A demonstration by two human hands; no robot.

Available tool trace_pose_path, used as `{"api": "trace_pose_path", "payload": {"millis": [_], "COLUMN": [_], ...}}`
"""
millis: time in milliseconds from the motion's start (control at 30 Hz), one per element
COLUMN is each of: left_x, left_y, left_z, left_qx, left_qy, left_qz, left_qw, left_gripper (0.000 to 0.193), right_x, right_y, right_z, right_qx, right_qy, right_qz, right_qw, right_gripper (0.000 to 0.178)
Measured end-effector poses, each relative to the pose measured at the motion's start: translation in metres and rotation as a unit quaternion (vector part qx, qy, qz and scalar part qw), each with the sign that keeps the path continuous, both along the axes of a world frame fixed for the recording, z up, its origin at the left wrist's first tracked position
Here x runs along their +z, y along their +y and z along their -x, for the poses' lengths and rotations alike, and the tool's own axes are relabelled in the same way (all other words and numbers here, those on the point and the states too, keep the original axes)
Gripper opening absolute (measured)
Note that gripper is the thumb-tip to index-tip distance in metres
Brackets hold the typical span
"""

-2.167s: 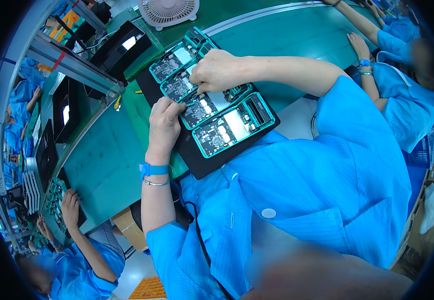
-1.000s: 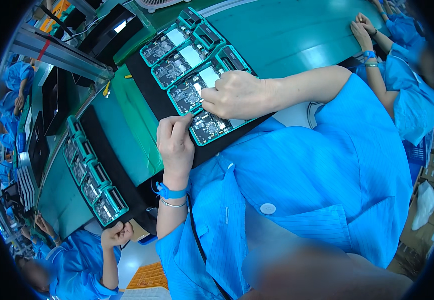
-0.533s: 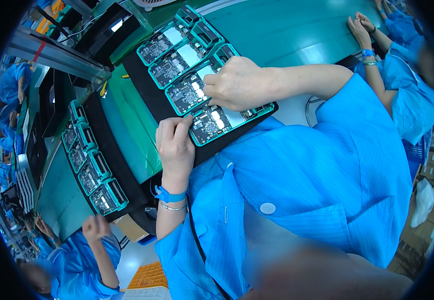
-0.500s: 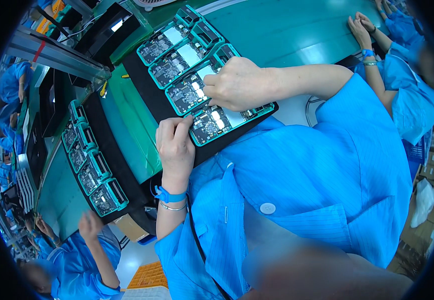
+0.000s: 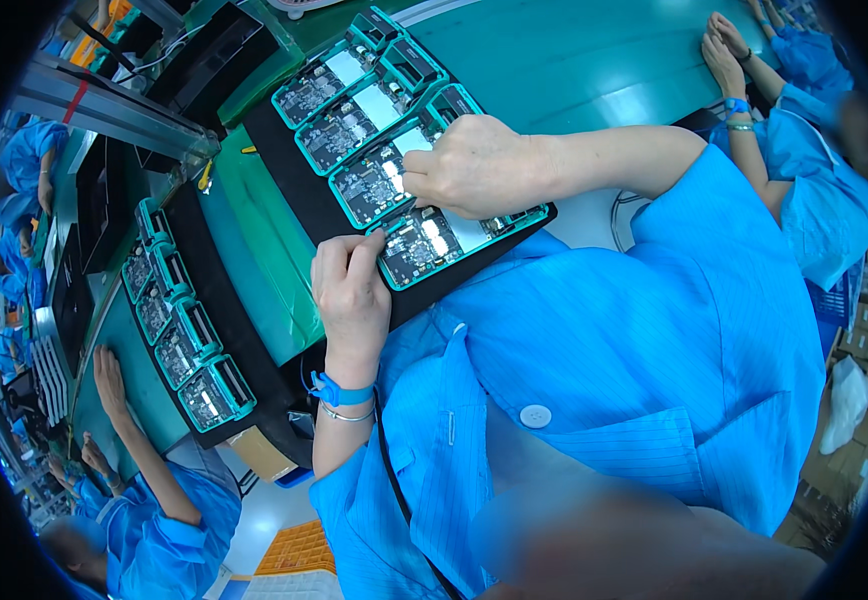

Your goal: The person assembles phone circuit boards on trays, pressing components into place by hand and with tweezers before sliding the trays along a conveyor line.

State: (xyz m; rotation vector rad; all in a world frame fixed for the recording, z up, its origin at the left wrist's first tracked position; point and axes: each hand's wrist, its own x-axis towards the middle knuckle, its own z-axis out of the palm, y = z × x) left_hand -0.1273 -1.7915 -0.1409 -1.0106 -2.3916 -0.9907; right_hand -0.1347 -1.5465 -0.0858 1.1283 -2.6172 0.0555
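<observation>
Several teal frames holding dark circuit boards lie in a slanting row on a black mat. My left hand [image 5: 352, 290] is closed, its thumb and forefinger pinching the left corner of the nearest teal frame [image 5: 422, 275]. A blue wrist strap and a thin bangle are around that wrist. My right hand [image 5: 469, 168] is curled over the boundary between this frame and the neighbouring teal frame [image 5: 357, 212]. Its fingertips are bunched low over the circuit boards; what they hold, if anything, is hidden.
A second row of teal frames [image 5: 216, 395] lies on another black mat at left. Between the mats runs a green work surface [image 5: 254, 260]. A co-worker's hand [image 5: 109, 380] rests at lower left; another person's hands [image 5: 724, 50] are at upper right. A metal post [image 5: 124, 115] stands at back left.
The co-worker's arm at lower left has swung away to the far left onto the green surface. My right hand has shifted very slightly; my left hand stays put.
</observation>
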Motion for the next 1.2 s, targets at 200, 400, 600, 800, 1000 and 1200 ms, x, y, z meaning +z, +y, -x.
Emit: {"api": "trace_pose_path", "payload": {"millis": [200, 400, 600, 800, 1000, 1200], "left_x": [0.002, 0.002, 0.002, 0.003, 0.008, 0.013], "left_y": [0.002, 0.003, 0.003, 0.003, 0.001, -0.003], "left_z": [-0.001, -0.001, 0.001, 0.004, 0.013, 0.018], "left_qx": [0.004, 0.001, -0.005, -0.015, -0.053, -0.1], "left_qy": [0.004, 0.003, 0.009, 0.011, 0.009, 0.0], "left_qz": [0.001, 0.003, 0.003, 0.008, 0.029, 0.035], "left_qw": [1.0, 1.0, 1.0, 1.0, 0.998, 0.994], "left_gripper": [0.027, 0.027, 0.027, 0.028, 0.025, 0.021], "right_x": [0.001, 0.005, 0.005, 0.007, 0.005, 0.003], "right_y": [0.0, 0.002, 0.002, 0.002, 0.004, 0.004], "right_z": [0.0, -0.001, 0.001, 0.007, 0.008, 0.008], "right_qx": [0.005, -0.002, -0.002, 0.046, 0.068, 0.068], "right_qy": [-0.02, -0.052, -0.064, -0.043, -0.026, -0.017], "right_qz": [0.014, 0.012, 0.022, -0.01, 0.004, 0.009], "right_qw": [1.0, 0.999, 0.998, 0.998, 0.997, 0.997], "right_gripper": [0.023, 0.023, 0.023, 0.013, 0.015, 0.015]}}
